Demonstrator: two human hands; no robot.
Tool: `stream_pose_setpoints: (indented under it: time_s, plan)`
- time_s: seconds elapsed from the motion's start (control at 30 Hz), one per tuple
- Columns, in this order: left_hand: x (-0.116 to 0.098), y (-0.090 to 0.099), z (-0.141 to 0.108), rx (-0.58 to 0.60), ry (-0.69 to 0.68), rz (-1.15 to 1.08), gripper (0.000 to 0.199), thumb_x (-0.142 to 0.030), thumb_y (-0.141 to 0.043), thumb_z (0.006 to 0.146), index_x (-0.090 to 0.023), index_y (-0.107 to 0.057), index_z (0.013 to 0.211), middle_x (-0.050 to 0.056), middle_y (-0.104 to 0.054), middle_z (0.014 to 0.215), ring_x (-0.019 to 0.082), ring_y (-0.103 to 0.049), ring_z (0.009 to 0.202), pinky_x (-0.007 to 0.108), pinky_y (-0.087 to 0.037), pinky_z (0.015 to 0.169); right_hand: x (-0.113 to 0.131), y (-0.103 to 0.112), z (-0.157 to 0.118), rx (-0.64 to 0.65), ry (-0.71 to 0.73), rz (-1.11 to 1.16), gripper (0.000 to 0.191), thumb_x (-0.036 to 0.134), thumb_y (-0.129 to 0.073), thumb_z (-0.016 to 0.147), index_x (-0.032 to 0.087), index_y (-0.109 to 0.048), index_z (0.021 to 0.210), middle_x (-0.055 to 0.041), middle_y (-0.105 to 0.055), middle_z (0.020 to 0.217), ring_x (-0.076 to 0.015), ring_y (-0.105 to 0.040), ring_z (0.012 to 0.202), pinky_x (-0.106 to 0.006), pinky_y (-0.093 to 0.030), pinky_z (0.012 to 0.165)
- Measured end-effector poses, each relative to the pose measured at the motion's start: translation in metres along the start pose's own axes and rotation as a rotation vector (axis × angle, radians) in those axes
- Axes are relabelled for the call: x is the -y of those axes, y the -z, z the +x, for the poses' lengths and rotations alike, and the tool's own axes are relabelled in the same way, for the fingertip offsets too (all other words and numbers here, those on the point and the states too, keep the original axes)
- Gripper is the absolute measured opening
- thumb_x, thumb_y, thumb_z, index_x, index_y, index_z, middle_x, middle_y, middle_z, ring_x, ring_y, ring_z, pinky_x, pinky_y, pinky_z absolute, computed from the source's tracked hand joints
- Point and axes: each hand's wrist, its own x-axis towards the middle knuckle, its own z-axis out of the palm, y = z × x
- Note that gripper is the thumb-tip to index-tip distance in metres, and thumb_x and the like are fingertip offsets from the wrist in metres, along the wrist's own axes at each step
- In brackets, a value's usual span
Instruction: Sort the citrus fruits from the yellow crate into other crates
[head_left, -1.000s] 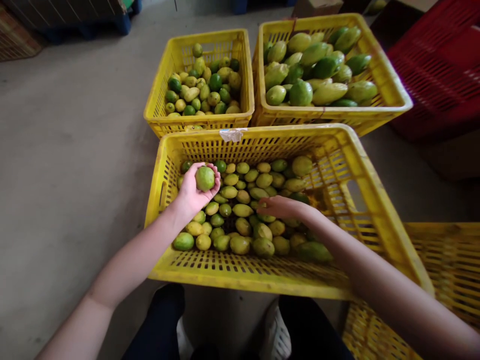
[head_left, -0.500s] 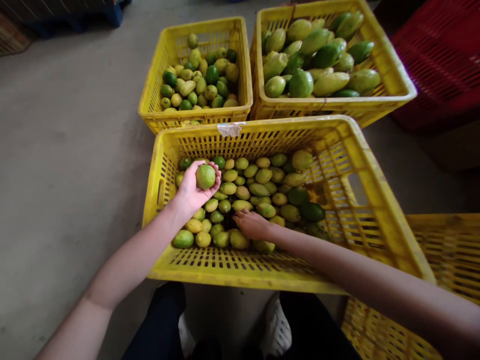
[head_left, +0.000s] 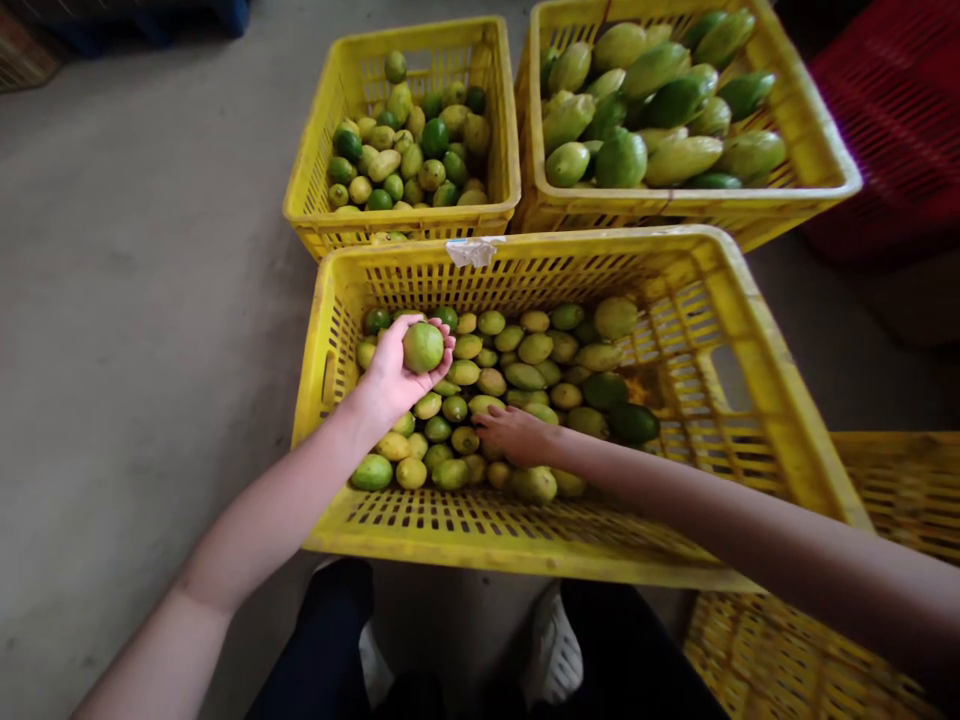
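My left hand (head_left: pixel 397 370) is closed around a round green lemon (head_left: pixel 424 347), palm up, above the left part of a large yellow crate (head_left: pixel 525 560). Below it, a single layer of yellow and green lemons (head_left: pixel 523 376) covers much of the crate floor. My right hand (head_left: pixel 514 432) reaches in from the right and lies palm down on the lemons, fingers stretched out and partly spread. Just beyond its fingertips is a small yellowish lemon (head_left: pixel 465 440). The underside of this hand is hidden.
Behind stand two more yellow crates: the left one (head_left: pixel 300 190) holds small lemons, the right one (head_left: pixel 840 180) larger, longer green fruit. Red crates (head_left: pixel 892 140) stand at the far right. Another yellow crate (head_left: pixel 900 480) sits low at right. My shoes (head_left: pixel 559 650) are below the near rim.
A small lemon now fills the dark gap beside my right fingertips, and nearby lemons have shifted. My left hand keeps the green lemon. The whole view has shifted slightly.
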Motion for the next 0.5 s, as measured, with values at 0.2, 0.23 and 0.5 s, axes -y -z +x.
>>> stream_pose_setpoints:
  time_s: [0.2,0.23,0.5]
  plan:
    - [0.0,0.0,0.001,-0.005,-0.012,0.011,0.012,-0.021,-0.05,0.079,-0.013,-0.057,0.073,0.002,-0.061,0.067,0.011,-0.059,0.06,0.02,-0.05,0.056,-0.006,0.005,0.014,0.043,-0.029,0.1,0.051,0.006,-0.07,0.065,0.008,-0.058,0.114,-0.0165,-0.068,0.091,-0.024,-0.062,0.076,-0.03,-0.044,0.064]
    - [0.0,0.001,0.001,-0.006,-0.014,0.012,0.012,-0.021,-0.05,0.079,-0.013,-0.057,0.073,0.002,-0.061,0.067,0.011,-0.06,0.06,0.02,-0.05,0.056,-0.008,0.005,0.015,0.036,-0.04,0.122,0.051,0.007,-0.072,0.063,0.01,-0.06,0.112,-0.0151,-0.069,0.09,-0.0233,-0.062,0.075,-0.03,-0.044,0.064]
    - [0.0,0.001,0.002,-0.002,-0.01,0.012,0.012,-0.02,-0.049,0.079,-0.013,-0.058,0.073,0.002,-0.061,0.066,0.011,-0.06,0.06,0.021,-0.051,0.055,-0.034,0.04,-0.011,-0.151,-0.136,0.578,0.042,0.032,-0.075,0.06,0.019,-0.069,0.099,-0.0062,-0.07,0.087,-0.024,-0.063,0.082,-0.033,-0.047,0.073]
